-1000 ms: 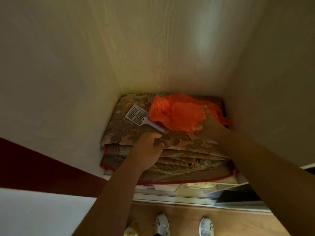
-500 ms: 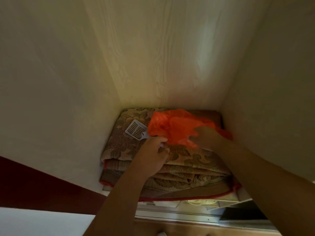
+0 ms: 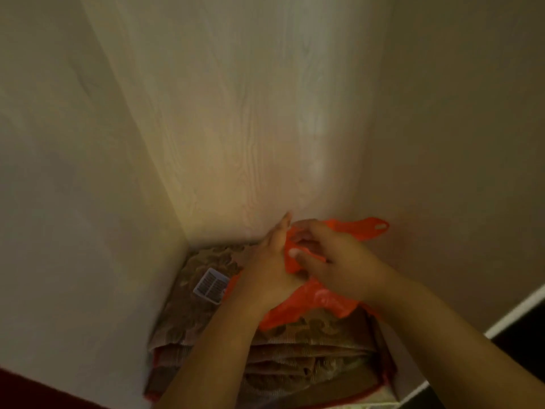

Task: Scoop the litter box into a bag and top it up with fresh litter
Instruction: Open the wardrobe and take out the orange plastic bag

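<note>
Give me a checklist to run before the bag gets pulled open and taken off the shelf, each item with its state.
1. Both hands on the orange bag: ok; the right hand pinches a fold, the left hand is against it.
2. Bag mouth open: not ok; it is bunched between the hands.
3. Bag handle free: ok; the handle loop sticks out to the right, uncaught.
4. Scoop within reach: ok; it lies on the folded blankets, left of the bag, in neither hand.
5. Bag free of holes: cannot tell.
6. Litter box and fresh litter at hand: cannot tell; neither is in view.
</note>
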